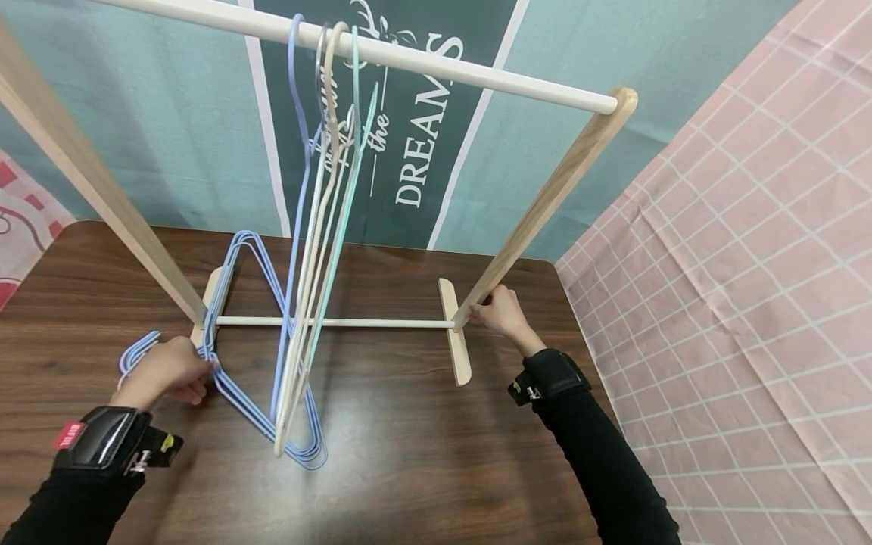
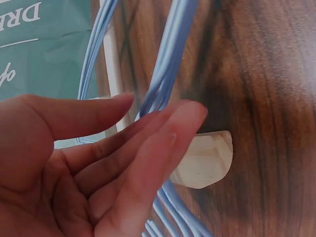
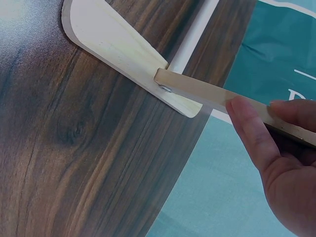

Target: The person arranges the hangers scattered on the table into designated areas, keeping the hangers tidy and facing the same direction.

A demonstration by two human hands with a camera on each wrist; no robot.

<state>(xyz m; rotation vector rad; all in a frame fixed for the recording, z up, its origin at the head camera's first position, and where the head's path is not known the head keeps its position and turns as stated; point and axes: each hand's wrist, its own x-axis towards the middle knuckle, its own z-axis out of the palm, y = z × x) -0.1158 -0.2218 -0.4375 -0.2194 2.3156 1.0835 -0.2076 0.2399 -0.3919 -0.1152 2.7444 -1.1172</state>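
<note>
Head view: both hands down at the foot of the clothes rack (image 1: 436, 72).
Left hand (image 1: 166, 371) curls round the blue hangers (image 1: 262, 424) lying on the brown table (image 1: 422, 454) by the left foot (image 2: 205, 160). Right hand (image 1: 500, 312) pinches the wooden upright (image 1: 545, 200) just above the right foot (image 1: 455, 333); more hangers (image 1: 327, 227) dangle from the rail.
</note>
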